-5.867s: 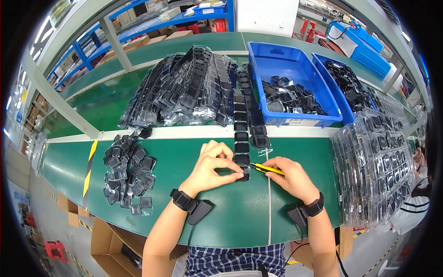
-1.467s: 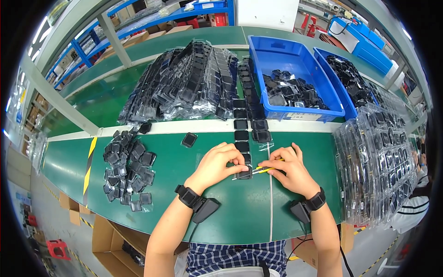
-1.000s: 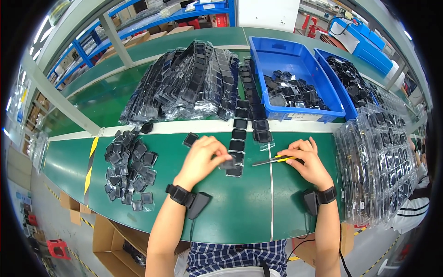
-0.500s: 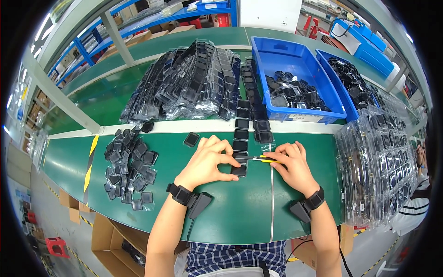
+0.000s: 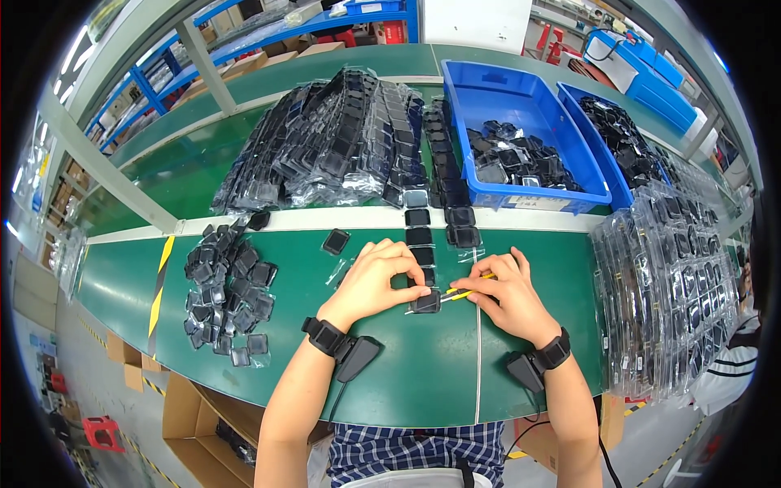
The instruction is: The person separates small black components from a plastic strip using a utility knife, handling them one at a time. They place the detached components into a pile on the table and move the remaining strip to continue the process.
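Marked pale label [image 5: 543, 202] on blue bin [image 5: 490, 194] beyond yellow-handled tool [image 5: 461, 295]

Your right hand [image 5: 511, 297] hides much of the cutter [image 5: 460, 295], whose blade is too fine to trace to its tip. Your left hand [image 5: 376, 281] covers part of the strip [image 5: 418, 236] near its end. The lower edge cuts off your forearms [image 5: 294, 411]; the table [image 5: 390, 382] hides part of the carton [image 5: 181, 413]. The front bin [image 5: 484, 73] partly blocks the second bin [image 5: 594, 140].
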`<state>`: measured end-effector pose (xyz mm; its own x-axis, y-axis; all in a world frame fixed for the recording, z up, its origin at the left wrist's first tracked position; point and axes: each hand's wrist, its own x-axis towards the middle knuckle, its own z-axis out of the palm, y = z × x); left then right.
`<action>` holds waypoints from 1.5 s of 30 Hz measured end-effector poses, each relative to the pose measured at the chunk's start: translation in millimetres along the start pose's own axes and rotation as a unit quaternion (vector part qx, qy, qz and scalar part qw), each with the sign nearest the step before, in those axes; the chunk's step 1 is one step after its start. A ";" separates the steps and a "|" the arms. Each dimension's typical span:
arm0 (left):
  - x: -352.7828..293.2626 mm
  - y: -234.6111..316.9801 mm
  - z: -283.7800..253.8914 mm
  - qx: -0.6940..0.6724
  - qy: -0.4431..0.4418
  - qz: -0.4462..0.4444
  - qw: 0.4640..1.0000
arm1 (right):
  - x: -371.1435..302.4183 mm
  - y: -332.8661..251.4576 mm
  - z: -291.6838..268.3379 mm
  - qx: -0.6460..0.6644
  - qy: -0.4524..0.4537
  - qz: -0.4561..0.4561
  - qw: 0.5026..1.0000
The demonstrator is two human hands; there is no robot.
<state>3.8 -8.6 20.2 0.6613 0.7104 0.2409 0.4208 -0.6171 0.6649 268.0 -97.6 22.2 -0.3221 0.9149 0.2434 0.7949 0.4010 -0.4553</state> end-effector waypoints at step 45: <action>-12.9 13.8 -18.3 0.021 -0.028 0.082 0.996 | -0.8 -1.7 -4.0 -0.011 -0.004 0.001 1.000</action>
<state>-10.3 -20.0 39.2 0.7562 0.5803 0.3024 0.3297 -0.7371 0.5899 269.0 -99.3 26.1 -0.3248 0.9158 0.2363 0.8064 0.3987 -0.4367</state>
